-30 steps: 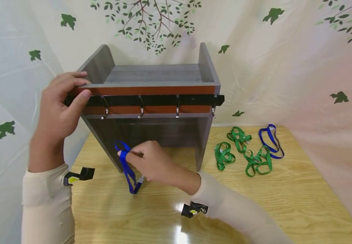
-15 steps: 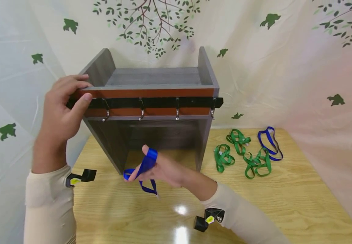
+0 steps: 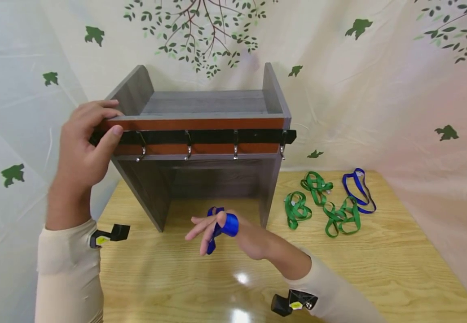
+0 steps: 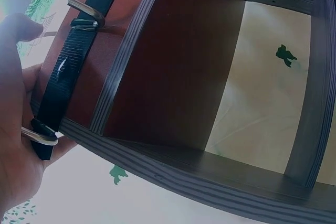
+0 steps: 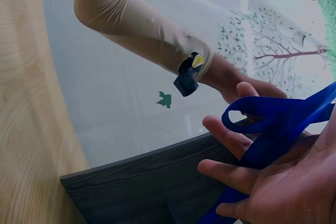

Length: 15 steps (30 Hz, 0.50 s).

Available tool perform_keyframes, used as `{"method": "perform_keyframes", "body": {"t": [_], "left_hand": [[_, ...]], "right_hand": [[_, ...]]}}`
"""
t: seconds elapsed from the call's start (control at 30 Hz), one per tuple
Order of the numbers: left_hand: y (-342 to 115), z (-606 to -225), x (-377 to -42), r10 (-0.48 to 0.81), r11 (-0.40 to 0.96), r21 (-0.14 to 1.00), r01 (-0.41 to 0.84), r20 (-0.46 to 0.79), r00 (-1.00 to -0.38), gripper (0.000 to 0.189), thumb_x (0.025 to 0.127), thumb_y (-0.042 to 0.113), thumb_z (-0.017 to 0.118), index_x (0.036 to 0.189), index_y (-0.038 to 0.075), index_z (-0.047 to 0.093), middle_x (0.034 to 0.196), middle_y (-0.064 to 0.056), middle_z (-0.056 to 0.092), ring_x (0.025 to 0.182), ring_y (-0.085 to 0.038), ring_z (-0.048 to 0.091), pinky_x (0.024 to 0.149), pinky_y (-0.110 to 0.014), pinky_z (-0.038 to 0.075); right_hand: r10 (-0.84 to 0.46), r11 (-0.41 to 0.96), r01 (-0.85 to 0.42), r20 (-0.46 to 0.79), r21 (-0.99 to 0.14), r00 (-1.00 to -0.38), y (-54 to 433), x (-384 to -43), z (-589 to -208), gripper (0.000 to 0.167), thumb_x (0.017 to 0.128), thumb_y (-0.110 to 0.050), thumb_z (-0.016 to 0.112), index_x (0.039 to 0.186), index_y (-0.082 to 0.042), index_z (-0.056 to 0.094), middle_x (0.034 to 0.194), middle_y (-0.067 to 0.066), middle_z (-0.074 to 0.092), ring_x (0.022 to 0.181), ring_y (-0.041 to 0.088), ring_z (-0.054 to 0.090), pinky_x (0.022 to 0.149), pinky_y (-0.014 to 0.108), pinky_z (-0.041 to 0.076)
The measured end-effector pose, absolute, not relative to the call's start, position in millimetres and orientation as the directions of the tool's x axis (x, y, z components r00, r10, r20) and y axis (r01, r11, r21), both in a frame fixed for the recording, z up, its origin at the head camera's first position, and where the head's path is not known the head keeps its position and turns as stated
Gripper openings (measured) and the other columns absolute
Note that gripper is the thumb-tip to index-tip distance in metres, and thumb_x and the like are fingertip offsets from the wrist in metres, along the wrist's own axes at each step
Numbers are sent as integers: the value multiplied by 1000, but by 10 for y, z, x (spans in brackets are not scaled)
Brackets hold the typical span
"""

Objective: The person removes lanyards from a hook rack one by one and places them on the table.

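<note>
A grey wooden shelf unit (image 3: pixel 207 104) stands on the table, with a brown front board carrying a black hook rail (image 3: pixel 217 136) and several metal hooks. My left hand (image 3: pixel 110 119) grips the unit's top left corner, thumb on the rail's end; the left wrist view shows the left hand (image 4: pixel 16 129) beside the rail (image 4: pixel 73 66) and a hook (image 4: pixel 84 10). My right hand (image 3: pixel 211 229) hovers in front of the unit's open bottom with its fingers spread. A blue lanyard (image 3: pixel 229 225) loops over them and crosses the palm, and the blue lanyard (image 5: pixel 278 124) shows the same in the right wrist view.
Several green lanyards (image 3: pixel 322 202) and another blue lanyard (image 3: pixel 359 188) lie on the wooden table (image 3: pixel 379 269) to the right of the unit. A leaf-printed curtain (image 3: pixel 399 89) closes off the back and sides.
My right hand has moved right and towards me with the blue lanyard, turning palm-up and spreading its fingers. The left hand has stayed on the unit's corner.
</note>
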<state>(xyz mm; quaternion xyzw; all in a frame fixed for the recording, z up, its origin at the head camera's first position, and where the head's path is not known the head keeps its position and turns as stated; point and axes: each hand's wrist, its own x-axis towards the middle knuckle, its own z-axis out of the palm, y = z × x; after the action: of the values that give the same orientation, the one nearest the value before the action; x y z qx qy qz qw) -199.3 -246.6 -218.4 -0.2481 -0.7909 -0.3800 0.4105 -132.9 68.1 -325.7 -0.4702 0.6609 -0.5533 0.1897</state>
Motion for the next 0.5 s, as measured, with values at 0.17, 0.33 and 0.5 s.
{"method": "perform_keyframes", "body": {"t": [0.17,0.33,0.5], "left_hand": [[-2466,-2187,-1992,79,590,397,703,838,-540,37,96,27,65,109,-7,75,118,35,66,128,6,57,111,-20,39],[-2469,-2191,-1992,85,589,396,705,837,-541,39,96,28,65,109,-7,75,119,35,65,128,5,57,111,-20,38],[-2469,-2193,-1990,87,590,393,705,838,-539,41,97,31,65,110,-6,75,120,35,65,128,5,57,110,-20,38]], "right_hand": [[-810,-76,-465,326,-882,-487,843,-1292,-3257,111,103,-74,0,90,9,73,130,27,72,152,44,46,128,69,25],[-790,-144,-470,387,-871,-475,984,-1251,-3288,117,103,-70,-9,90,12,74,127,33,71,150,51,46,125,74,24],[-762,-193,-462,429,-866,-486,1111,-1245,-3315,111,106,-65,-8,91,11,72,119,35,72,148,53,48,121,81,21]]}}
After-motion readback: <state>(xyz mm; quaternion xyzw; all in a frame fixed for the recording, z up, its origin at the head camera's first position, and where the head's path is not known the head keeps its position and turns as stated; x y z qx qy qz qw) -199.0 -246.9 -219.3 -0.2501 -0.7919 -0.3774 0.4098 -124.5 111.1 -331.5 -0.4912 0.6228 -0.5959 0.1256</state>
